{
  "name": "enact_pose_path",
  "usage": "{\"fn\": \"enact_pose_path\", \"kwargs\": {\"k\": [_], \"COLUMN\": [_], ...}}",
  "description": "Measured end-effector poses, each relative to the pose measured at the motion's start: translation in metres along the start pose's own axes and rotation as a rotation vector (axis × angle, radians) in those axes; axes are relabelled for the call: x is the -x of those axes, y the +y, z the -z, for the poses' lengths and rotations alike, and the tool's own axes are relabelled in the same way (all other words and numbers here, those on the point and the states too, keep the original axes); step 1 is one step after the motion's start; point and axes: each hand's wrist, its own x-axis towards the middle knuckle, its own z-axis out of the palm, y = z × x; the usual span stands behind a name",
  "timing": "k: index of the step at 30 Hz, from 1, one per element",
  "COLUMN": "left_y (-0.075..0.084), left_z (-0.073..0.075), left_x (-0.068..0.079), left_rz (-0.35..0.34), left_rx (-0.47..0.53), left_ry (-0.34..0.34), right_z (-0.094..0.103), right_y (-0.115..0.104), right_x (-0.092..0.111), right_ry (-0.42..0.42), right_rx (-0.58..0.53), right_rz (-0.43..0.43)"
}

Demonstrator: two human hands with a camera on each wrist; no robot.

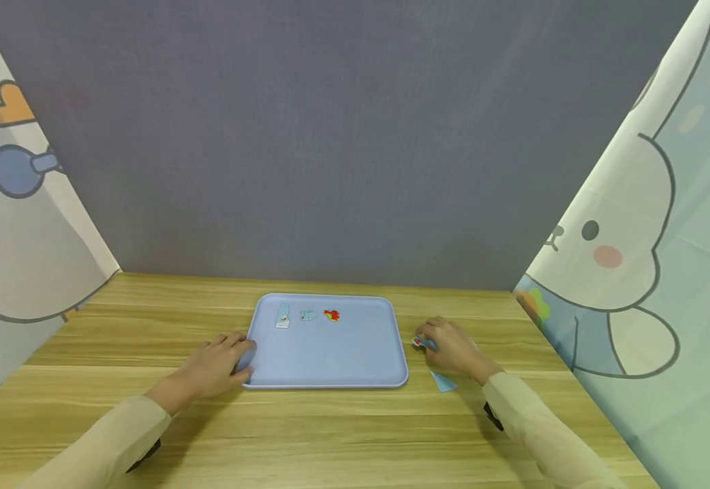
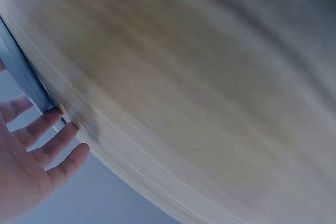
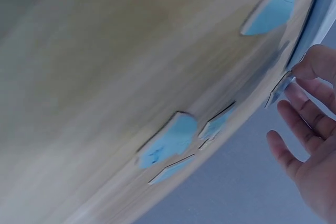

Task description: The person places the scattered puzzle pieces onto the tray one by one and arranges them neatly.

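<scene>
A pale blue tray (image 1: 336, 360) lies on the table. My left hand (image 1: 217, 363) touches its left rim, fingers spread and loosely bent; in the left wrist view, fingertips meet the rim. To the right of the tray, my right hand (image 1: 452, 348) pinches a small flat puzzle piece (image 1: 418, 341) with a red patch between thumb and fingers. That piece (image 3: 278, 90) shows edge-on in the right wrist view. Below the hand a light blue piece (image 1: 443, 382) lies on the wood.
Inside the tray, near its back, are a tall blue-white piece (image 1: 282, 316), a small pale piece (image 1: 308, 315) and a red piece (image 1: 331, 315). More light blue pieces (image 3: 170, 140) lie on the table in the right wrist view. A grey panel (image 1: 318, 149) stands behind.
</scene>
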Motion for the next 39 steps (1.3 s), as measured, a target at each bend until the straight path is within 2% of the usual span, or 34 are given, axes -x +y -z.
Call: {"fn": "enact_pose_path", "kwargs": {"k": [7,16,25,35,39], "left_y": [0.0,-0.001,-0.002,0.0,-0.001], "left_z": [0.001,-0.001,-0.003,0.001,0.0], "left_x": [0.0,0.001,0.001,0.0,0.0], "left_rz": [-0.002,0.003,0.001,-0.001,-0.009], "left_rx": [0.011,0.005,0.002,0.01,0.007], "left_ry": [-0.007,-0.004,0.001,-0.005,0.001], "right_z": [-0.001,-0.003,-0.005,-0.008,-0.011], "right_y": [-0.004,-0.012,-0.019,-0.03,-0.033], "right_x": [-0.013,-0.027,-0.044,-0.062,-0.069], "right_ry": [-0.004,-0.048,-0.034,-0.068,-0.059], "right_rx": [0.0,-0.001,0.016,0.009,0.006], "right_rz": [0.012,0.008,0.068,0.067,0.093]}}
